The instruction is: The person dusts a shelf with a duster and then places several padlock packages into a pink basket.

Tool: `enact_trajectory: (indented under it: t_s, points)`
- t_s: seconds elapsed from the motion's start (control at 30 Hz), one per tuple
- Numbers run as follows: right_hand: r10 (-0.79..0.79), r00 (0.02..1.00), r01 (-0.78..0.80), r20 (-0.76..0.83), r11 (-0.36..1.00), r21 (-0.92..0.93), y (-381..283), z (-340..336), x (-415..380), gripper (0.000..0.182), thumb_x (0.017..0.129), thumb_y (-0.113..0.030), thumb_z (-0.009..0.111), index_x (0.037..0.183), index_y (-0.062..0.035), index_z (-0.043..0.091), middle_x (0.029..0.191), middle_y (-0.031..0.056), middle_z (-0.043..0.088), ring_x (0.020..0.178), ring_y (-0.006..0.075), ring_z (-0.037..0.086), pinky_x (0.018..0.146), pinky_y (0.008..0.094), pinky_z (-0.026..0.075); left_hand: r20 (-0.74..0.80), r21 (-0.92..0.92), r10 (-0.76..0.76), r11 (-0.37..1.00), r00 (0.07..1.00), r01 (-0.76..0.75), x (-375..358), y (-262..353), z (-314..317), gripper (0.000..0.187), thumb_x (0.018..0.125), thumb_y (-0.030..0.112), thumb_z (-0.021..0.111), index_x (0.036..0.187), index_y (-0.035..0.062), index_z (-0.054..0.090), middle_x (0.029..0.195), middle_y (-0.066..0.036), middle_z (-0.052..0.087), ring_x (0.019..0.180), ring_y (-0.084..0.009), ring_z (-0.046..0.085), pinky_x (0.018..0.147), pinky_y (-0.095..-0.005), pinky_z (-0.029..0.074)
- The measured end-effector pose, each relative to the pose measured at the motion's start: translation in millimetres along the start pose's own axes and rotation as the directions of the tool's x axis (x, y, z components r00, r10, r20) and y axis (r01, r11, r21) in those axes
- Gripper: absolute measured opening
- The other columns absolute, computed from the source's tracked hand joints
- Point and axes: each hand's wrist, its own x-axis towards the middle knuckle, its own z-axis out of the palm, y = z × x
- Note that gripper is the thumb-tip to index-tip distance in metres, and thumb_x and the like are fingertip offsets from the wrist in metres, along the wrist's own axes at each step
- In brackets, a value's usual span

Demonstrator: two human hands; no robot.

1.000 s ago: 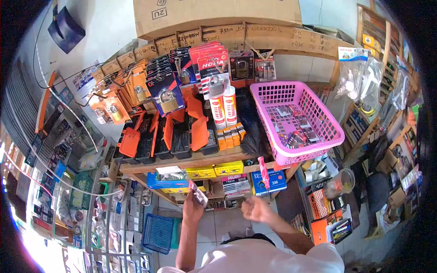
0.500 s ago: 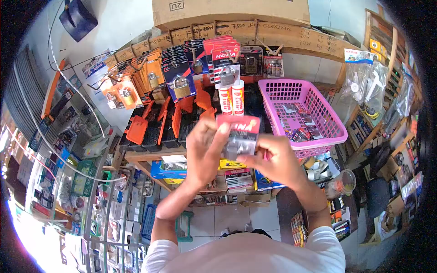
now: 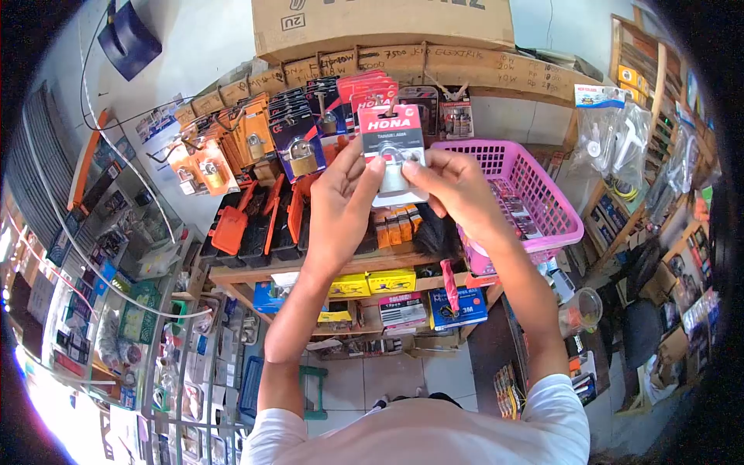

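Observation:
A carded padlock pack [image 3: 391, 139] with a red HONA header is held upright between both hands in front of the hanging rack. My left hand [image 3: 341, 198] grips its left edge, thumb on the clear plastic. On the opposite edge my right hand [image 3: 457, 186] pinches the pack with thumb and fingers. Just behind it hang more red HONA packs [image 3: 370, 87]. Blue-carded padlocks [image 3: 298, 147] and orange-carded padlocks [image 3: 252, 136] hang to the left.
A pink plastic basket [image 3: 570, 236] with small packs in it stands at the right. Black bins with orange lids [image 3: 230, 230] line the left of the wooden shelf [image 3: 248, 273]. A glass display case [image 3: 167, 260] is at far left; plastic-bagged items [image 3: 612, 136] hang at right.
Both hands have raised the HONA pack toward the hanging packs, and it now faces the camera squarely. The view has shifted slightly. The white tubes are now hidden from view.

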Motion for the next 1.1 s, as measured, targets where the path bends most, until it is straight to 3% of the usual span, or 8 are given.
enact_trajectory:
  t_s: [0.13, 0.27, 0.57, 0.77, 0.8, 0.83, 0.9, 1.1]
  points:
    - [0.037, 0.999, -0.040, -0.022, 0.987, -0.159, 30, -7, 26, 0.034, 0.089, -0.034, 0.069, 0.102, -0.0025, 0.071, 0.077, 0.0010, 0.067, 0.064, 0.0022, 0.053, 0.054, 0.0194, 0.040, -0.044, 0.124, -0.058, 0.990, 0.997, 0.063, -7, -6, -2, 0.066, 0.096, 0.016, 0.058, 0.149, 0.0009, 0.023, 0.116, -0.013, 0.059, 0.103, -0.0181, 0.060, 0.090, -0.0292, 0.048]
    - [-0.319, 0.948, 0.297, -0.017, 0.900, -0.319, 54, -15, 66, 0.035, 0.088, -0.033, 0.070, 0.095, 0.0016, 0.070, 0.078, 0.0022, 0.066, 0.071, 0.0069, 0.056, 0.063, 0.0262, 0.045, -0.071, 0.401, 0.050, 0.916, 0.996, -0.017, -26, -29, -7, 0.066, 0.095, 0.015, 0.056, 0.149, 0.0009, 0.021, 0.141, -0.019, 0.040, 0.128, -0.0239, 0.045, 0.100, -0.0346, 0.043]
    - [0.229, 0.959, -0.098, 0.167, 0.821, -0.563, 24, -107, 54, 0.045, 0.089, -0.045, 0.066, 0.102, -0.0012, 0.067, 0.077, 0.0058, 0.067, 0.049, 0.0080, 0.053, 0.044, 0.0239, 0.043, 0.132, 0.549, -0.304, 0.815, 0.943, 0.186, -113, -25, -64, 0.057, 0.090, 0.016, 0.057, 0.142, 0.0017, 0.037, 0.143, -0.013, 0.043, 0.132, -0.0252, 0.041, 0.106, -0.0368, 0.034]
    - [0.426, 0.901, -0.192, -0.080, 0.228, -0.955, 117, -226, 73, 0.042, 0.088, -0.043, 0.065, 0.081, -0.0016, 0.067, 0.062, 0.0077, 0.065, 0.047, 0.0164, 0.059, 0.046, 0.0346, 0.048, 0.281, 0.407, -0.790, 0.613, 0.545, 0.678, -202, -105, -124, 0.052, 0.098, 0.028, 0.051, 0.142, 0.0026, 0.038, 0.139, -0.013, 0.047, 0.130, -0.0243, 0.044, 0.107, -0.0381, 0.034]
    - [0.506, 0.852, -0.265, -0.136, 0.193, -0.945, 137, -239, 75, 0.042, 0.087, -0.041, 0.065, 0.079, 0.0005, 0.067, 0.064, 0.0107, 0.066, 0.051, 0.0191, 0.063, 0.048, 0.0358, 0.050, 0.285, 0.413, -0.790, 0.613, 0.543, 0.674, -285, -176, -179, 0.052, 0.098, 0.028, 0.051, 0.142, 0.0026, 0.038, 0.139, -0.013, 0.047, 0.130, -0.0243, 0.044, 0.107, -0.0381, 0.034]
    - [0.579, 0.793, -0.334, -0.190, 0.153, -0.930, 156, -249, 77, 0.042, 0.086, -0.039, 0.065, 0.078, 0.0025, 0.067, 0.066, 0.0137, 0.068, 0.054, 0.0219, 0.066, 0.051, 0.0370, 0.053, 0.312, 0.342, -0.521, 0.842, 0.795, 0.417, -331, -253, -203, 0.055, 0.099, 0.036, 0.048, 0.144, 0.0055, 0.038, 0.136, -0.011, 0.051, 0.126, -0.0243, 0.048, 0.102, -0.0402, 0.040]
    - [0.638, 0.733, -0.386, -0.234, 0.107, -0.916, 208, -261, 80, 0.042, 0.084, -0.039, 0.066, 0.083, 0.0028, 0.069, 0.070, 0.0144, 0.070, 0.057, 0.0222, 0.067, 0.053, 0.0355, 0.056, -0.139, 0.922, -0.893, 0.041, 0.428, 0.385, -336, -239, -165, 0.051, 0.098, 0.039, 0.047, 0.141, 0.0101, 0.043, 0.130, -0.008, 0.057, 0.117, -0.0244, 0.054, 0.092, -0.0411, 0.045]
    - [0.817, 0.477, -0.610, -0.324, 0.042, -0.791, 264, -218, 82, 0.066, 0.075, -0.072, 0.063, 0.090, -0.0071, 0.066, 0.071, 0.0043, 0.063, 0.057, 0.0190, 0.060, 0.053, 0.0353, 0.051, -0.088, 0.919, -0.898, 0.094, 0.432, 0.382, -315, -264, -160, 0.051, 0.098, 0.039, 0.047, 0.140, 0.0103, 0.044, 0.129, -0.008, 0.058, 0.116, -0.0243, 0.055, 0.091, -0.0408, 0.045]
